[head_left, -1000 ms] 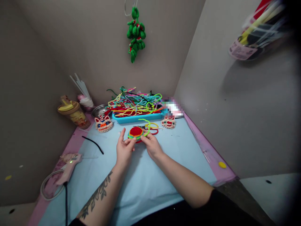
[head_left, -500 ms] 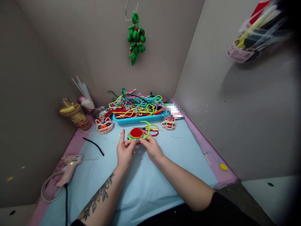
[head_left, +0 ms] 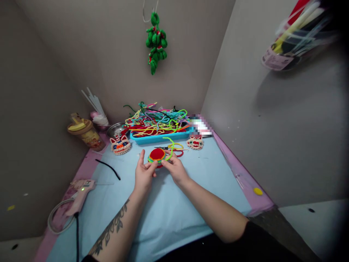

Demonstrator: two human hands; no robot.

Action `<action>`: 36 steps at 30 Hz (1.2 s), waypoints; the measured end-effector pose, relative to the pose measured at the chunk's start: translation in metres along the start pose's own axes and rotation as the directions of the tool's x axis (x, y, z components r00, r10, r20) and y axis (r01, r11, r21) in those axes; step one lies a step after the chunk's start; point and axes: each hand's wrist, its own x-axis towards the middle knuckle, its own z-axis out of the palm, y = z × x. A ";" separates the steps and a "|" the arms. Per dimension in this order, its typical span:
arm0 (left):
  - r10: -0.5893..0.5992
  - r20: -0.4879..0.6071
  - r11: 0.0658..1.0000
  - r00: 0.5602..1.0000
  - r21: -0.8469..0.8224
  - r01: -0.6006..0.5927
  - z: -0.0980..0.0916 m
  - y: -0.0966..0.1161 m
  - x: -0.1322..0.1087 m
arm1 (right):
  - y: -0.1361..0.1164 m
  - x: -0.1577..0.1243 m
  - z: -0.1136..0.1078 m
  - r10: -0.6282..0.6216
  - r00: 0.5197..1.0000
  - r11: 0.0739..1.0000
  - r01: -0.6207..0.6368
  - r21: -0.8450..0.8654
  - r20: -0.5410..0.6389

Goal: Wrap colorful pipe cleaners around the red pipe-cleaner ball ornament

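Between my two hands is a round yarn piece [head_left: 157,154] with a red middle and orange, teal and lime-green edging. My left hand [head_left: 144,173] pinches its lower left edge, index finger pointing up. On the right edge, my right hand [head_left: 176,168] grips it with thumb and fingers. A lime-green strand [head_left: 172,145] curls up from the piece's right side, its end free. Just behind lie scissors [head_left: 178,150] with yellow and red handles, partly hidden by the piece and my right hand.
At the back a blue tray [head_left: 163,137] overflows with coloured yarn strands. Lion-face pieces [head_left: 120,145] lie on both sides of it. A pink glue gun [head_left: 81,196] with its cable rests at the left, near a black strand [head_left: 107,169]. A lidded cup [head_left: 88,134] stands back left.
The view has shifted very slightly. Both hands keep their hold on the round yarn piece, and the lime-green strand's free end sits a little higher.
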 end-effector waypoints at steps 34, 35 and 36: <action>-0.073 -0.013 0.996 0.997 -0.051 0.072 -0.015 0.007 0.011 | -0.011 0.026 -0.049 -0.314 0.934 0.916 0.250 -0.315 -0.173; -0.052 -0.040 0.998 0.998 -0.044 0.050 -0.016 0.006 0.012 | -0.011 0.025 -0.048 -0.278 0.948 0.943 0.239 -0.232 -0.155; -0.043 -0.049 0.998 0.998 -0.045 0.041 -0.017 0.005 0.013 | -0.011 0.025 -0.047 -0.254 0.960 0.959 0.233 -0.163 -0.122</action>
